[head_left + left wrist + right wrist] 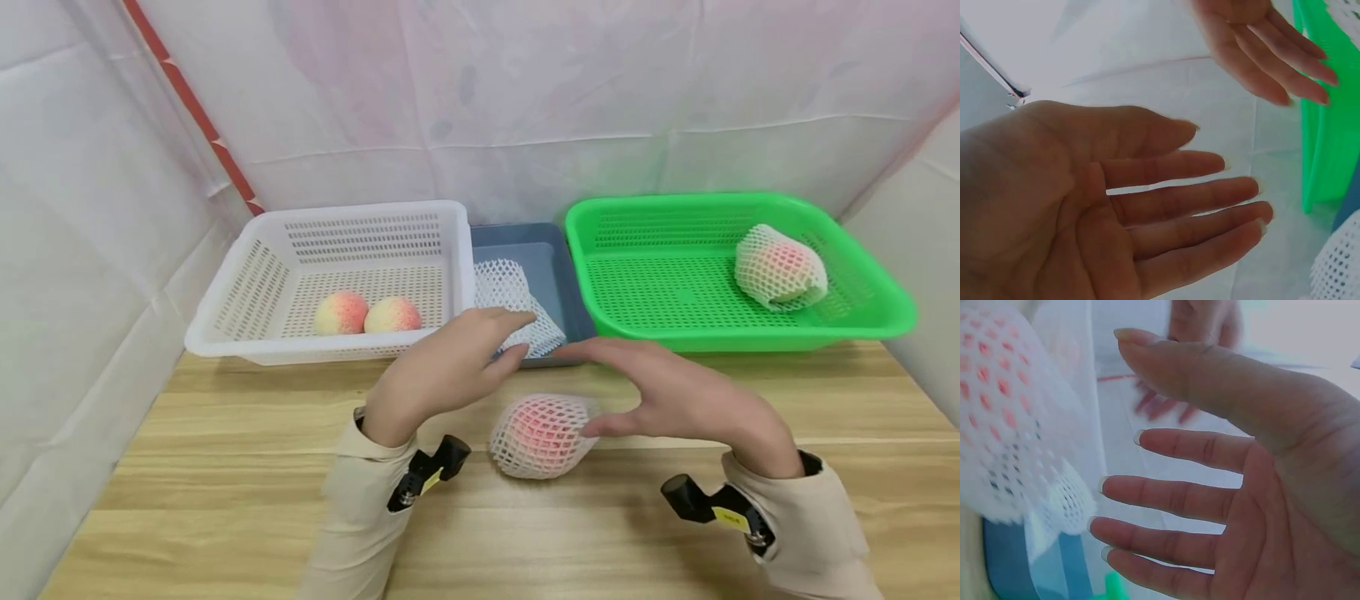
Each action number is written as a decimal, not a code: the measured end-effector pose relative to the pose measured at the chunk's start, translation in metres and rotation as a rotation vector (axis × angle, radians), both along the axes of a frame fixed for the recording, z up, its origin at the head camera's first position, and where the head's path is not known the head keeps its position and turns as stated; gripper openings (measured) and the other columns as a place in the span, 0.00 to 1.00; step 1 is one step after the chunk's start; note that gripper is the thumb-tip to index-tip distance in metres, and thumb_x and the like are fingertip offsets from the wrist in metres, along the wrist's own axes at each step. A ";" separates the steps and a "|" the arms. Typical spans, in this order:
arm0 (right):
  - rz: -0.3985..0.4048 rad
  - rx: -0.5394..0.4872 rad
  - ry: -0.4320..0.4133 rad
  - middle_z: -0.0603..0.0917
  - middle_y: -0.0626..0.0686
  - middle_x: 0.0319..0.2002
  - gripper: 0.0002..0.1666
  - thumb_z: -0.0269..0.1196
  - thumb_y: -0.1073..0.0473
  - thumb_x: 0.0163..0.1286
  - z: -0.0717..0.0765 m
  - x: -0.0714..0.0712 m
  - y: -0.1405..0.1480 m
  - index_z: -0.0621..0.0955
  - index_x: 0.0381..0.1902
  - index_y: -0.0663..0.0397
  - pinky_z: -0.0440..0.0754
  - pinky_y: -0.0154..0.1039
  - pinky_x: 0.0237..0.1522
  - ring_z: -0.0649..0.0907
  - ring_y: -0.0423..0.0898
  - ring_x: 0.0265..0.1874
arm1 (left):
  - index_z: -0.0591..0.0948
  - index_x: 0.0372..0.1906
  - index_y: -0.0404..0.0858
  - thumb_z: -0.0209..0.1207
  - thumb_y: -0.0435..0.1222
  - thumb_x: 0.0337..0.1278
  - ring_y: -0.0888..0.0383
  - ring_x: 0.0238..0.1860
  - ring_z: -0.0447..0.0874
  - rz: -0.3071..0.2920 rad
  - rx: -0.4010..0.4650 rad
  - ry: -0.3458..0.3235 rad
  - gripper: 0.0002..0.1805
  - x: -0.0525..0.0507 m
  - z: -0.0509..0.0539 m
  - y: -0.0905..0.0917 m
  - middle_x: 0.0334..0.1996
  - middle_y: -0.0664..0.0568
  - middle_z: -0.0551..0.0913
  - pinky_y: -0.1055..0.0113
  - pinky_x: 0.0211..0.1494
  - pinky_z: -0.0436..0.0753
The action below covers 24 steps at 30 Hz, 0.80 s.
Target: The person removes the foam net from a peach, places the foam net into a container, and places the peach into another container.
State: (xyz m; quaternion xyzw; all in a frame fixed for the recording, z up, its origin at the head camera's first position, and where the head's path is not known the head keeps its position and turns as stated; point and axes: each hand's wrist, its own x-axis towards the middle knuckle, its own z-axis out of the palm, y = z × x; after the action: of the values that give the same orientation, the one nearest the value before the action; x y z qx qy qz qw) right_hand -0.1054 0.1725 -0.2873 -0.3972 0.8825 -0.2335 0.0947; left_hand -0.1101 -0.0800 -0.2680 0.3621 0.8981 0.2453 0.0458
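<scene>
While the left hand and right hand, loosely extended, grip nothing, the table peach and green-basket peach are already netted; two bare peaches apparently remain.

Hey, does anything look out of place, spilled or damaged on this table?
Nothing looks spilled or damaged. The only stray is one netted peach on the table, in front of the tray; it stands out because the other peaches sit in the white basket and green basket.
</scene>
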 end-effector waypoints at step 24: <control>-0.030 0.058 -0.049 0.76 0.52 0.61 0.38 0.69 0.45 0.60 -0.001 -0.005 0.007 0.71 0.66 0.49 0.73 0.56 0.60 0.74 0.55 0.61 | 0.70 0.65 0.30 0.54 0.37 0.68 0.46 0.60 0.75 0.069 -0.093 -0.047 0.25 0.017 -0.037 -0.044 0.59 0.39 0.76 0.53 0.63 0.73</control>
State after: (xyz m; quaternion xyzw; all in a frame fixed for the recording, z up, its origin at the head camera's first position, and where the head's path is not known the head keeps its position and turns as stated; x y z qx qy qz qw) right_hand -0.1103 0.1791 -0.2885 -0.3753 0.8921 -0.2190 0.1242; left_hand -0.0926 -0.1244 -0.3049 0.3223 0.9192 0.2132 0.0752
